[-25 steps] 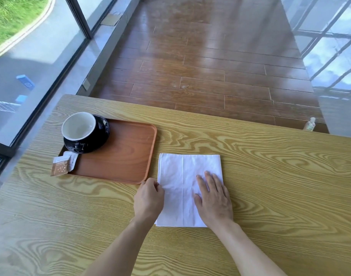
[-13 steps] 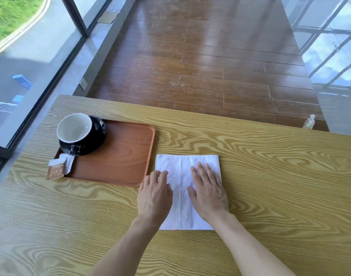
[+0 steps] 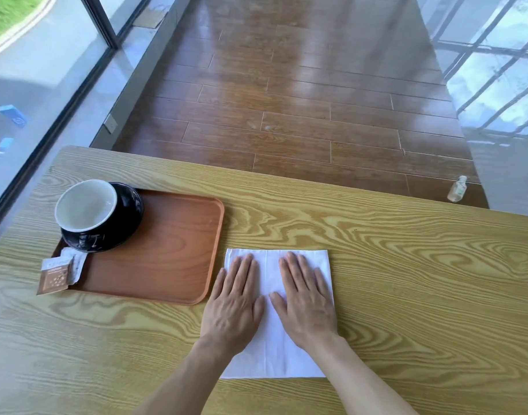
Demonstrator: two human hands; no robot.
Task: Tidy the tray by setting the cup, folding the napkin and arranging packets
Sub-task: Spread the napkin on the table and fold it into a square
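A white napkin (image 3: 271, 351) lies flat on the wooden table, just right of the brown tray (image 3: 167, 256). My left hand (image 3: 234, 304) and my right hand (image 3: 306, 301) rest palm down on it, side by side, fingers spread and pointing away from me. A crease runs down the napkin between them. On the tray's far left corner a black cup with a white inside (image 3: 87, 206) stands on a black saucer (image 3: 128, 217). A brown packet (image 3: 53, 278) and a white packet (image 3: 77, 263) lie over the tray's near left edge.
The table (image 3: 406, 280) has its far edge toward a wooden floor. A small clear bottle (image 3: 457, 189) stands on the floor beyond the table's right end. A glass wall runs along the left side.
My left hand moved from the napkin's left edge onto the napkin and flattened. Both hands slid forward over the cloth toward its far edge.
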